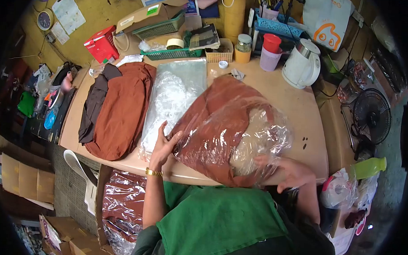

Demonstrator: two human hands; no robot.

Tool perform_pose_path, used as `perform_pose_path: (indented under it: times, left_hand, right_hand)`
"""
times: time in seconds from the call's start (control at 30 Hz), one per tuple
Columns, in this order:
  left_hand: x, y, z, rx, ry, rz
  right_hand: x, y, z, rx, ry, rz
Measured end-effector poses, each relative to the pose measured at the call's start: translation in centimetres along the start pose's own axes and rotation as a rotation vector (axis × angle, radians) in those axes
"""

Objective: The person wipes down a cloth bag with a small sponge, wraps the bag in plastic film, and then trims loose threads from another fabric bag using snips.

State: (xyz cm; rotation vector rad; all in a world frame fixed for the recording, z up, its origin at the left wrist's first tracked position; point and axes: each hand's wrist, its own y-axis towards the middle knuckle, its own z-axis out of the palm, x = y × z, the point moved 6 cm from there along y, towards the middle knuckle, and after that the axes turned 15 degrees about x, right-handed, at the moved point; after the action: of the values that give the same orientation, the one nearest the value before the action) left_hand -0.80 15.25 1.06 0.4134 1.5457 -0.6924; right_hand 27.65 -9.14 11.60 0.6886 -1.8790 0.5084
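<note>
A folded reddish-brown cloth garment lies slantwise on the table inside a clear plastic bag; a beige patch shows at its right end. My left hand, with a gold-coloured watch at the wrist, is at the bag's left edge, fingers apart and thumb against it. At the bag's lower right, my right hand has its fingers stretched out, partly behind the clear film, thumb apart. Between the bagged garment and a stack of brown cloth lies a pile of flat clear bags.
Along the back stand green baskets, a lidded jar, a purple cup and a white kettle. A carton of wrapped brown pieces is below the front edge. A fan stands at right.
</note>
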Motion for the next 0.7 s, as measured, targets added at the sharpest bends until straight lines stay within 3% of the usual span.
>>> perform_pose_path:
  times: [0.03, 0.07, 0.1, 0.17, 0.23, 0.3, 0.37, 0.47, 0.57, 0.63, 0.7]
  left_hand:
    - [0.4, 0.4, -0.1, -0.002, 0.109, -0.045]
    - [0.5, 1.1, -0.2, -0.018, 0.296, -0.079]
    - [0.4, 1.9, 0.1, -0.013, 0.3, -0.077]
    - [-1.1, 3.6, 1.1, 0.009, 0.124, 0.192]
    - [-1.4, 5.2, -0.6, -0.088, -0.045, 0.133]
    - [-5.6, 4.4, -2.3, -0.175, -0.038, 0.321]
    - [-9.9, 1.8, -3.5, -0.243, -0.087, 0.563]
    - [-10.5, -2.6, -4.6, -0.323, 0.007, 0.545]
    - [-2.5, -6.0, -7.5, -0.384, 0.227, 0.444]
    - [3.3, -8.9, -7.2, -0.418, 0.153, 0.151]
    - [3.0, -11.4, -5.8, -0.456, 0.647, 0.126]
  right_hand:
    - [1.0, 1.1, 1.4, -0.002, 0.014, 0.007]
    - [2.1, 3.1, 2.2, -0.106, -0.173, 0.079]
    - [1.9, 4.5, 2.3, -0.163, -0.248, 0.114]
    - [-0.5, 7.1, 2.0, -0.23, -0.273, 0.154]
    - [-3.5, 7.9, -3.1, -0.339, -0.238, 0.398]
    - [-0.1, 5.9, -10.3, -0.854, 0.015, 0.296]
    - [4.5, 3.6, -13.8, -1.031, 0.175, -0.083]
    - [5.6, 2.4, -12.1, -0.862, 0.195, 0.083]
    - [-2.7, -1.0, -9.0, -0.702, 0.245, 0.435]
    - [-9.1, -4.7, -5.7, -0.611, 0.371, 0.574]
    - [-12.8, -6.8, -2.2, -0.542, 0.428, 0.627]
